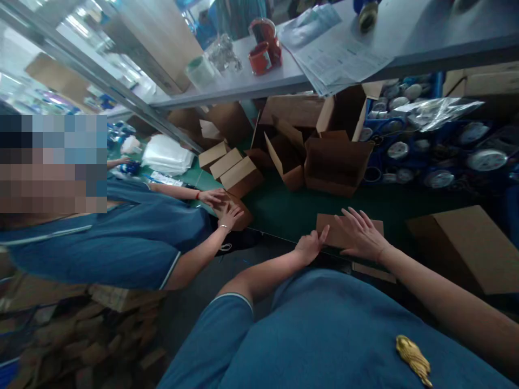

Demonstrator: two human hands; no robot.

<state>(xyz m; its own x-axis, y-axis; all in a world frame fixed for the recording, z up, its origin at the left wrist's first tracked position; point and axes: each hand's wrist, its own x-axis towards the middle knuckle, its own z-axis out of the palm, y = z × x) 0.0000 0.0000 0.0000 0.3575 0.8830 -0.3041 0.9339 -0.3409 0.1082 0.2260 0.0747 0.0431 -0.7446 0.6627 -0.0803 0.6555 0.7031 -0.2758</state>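
Small carton (pixel 333 236) at the near edge of the counter (pixel 275 216) looks closed, your right hand (pixel 362 235) spread flat on top, your left hand (pixel 310 247) curled at its left end, pinch unclear, while far cartons (pixel 340 156) stand unclosed.

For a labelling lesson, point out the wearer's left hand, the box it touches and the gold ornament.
Left hand (pixel 309 247): head view, its back.
Box (pixel 332 227): head view, left part.
Gold ornament (pixel 413 357): head view, middle.

A pale shelf (pixel 425 32) runs above a green-topped workbench (pixel 278 216). Left of the shelf stands a metal post (pixel 121 90), with bright light (pixel 11 79) beyond; below the shelf, the floor (pixel 194 302) is dark grey.
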